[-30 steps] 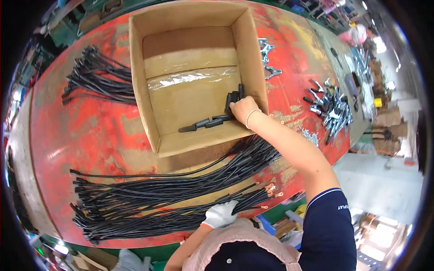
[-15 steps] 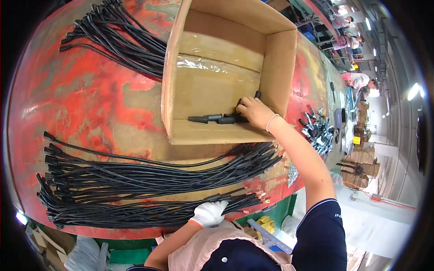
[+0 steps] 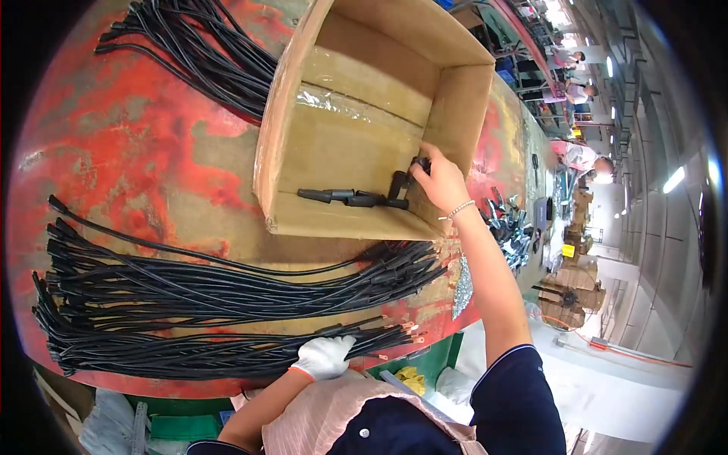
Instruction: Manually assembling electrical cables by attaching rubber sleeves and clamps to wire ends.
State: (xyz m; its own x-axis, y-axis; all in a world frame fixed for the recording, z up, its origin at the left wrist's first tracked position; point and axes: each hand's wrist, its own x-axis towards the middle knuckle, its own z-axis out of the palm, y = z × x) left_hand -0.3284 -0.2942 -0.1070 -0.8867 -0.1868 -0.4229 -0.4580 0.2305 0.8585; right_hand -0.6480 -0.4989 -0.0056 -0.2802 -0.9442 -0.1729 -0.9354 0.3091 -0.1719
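My right hand (image 3: 442, 183), bare with a beaded bracelet, reaches into an open cardboard box (image 3: 267, 152). Its thumb and forefinger close around a small black plastic sleeve (image 3: 419, 164) near the box's right wall. Several similar black pieces (image 3: 353, 198) lie in a row along the near side of the box floor, some next to that hand. My left hand (image 3: 326, 357), in a white glove, lies over the near bundle of black cables (image 3: 189, 356). Its fingers curl together on the cables near their copper-tipped ends (image 3: 413, 334); the grip is partly hidden.
A second cable bundle (image 3: 227, 292) lies between the near one and the box. Another bundle (image 3: 197, 57) is behind the box's left side. Metal parts (image 3: 509, 227) and a clear bag of small pieces (image 3: 462, 287) sit at the right. Other people are far right.
The whole view has shifted slightly left. My right hand has moved up from the row of black pieces, its forefinger now extended more. My left hand stays on the cables.
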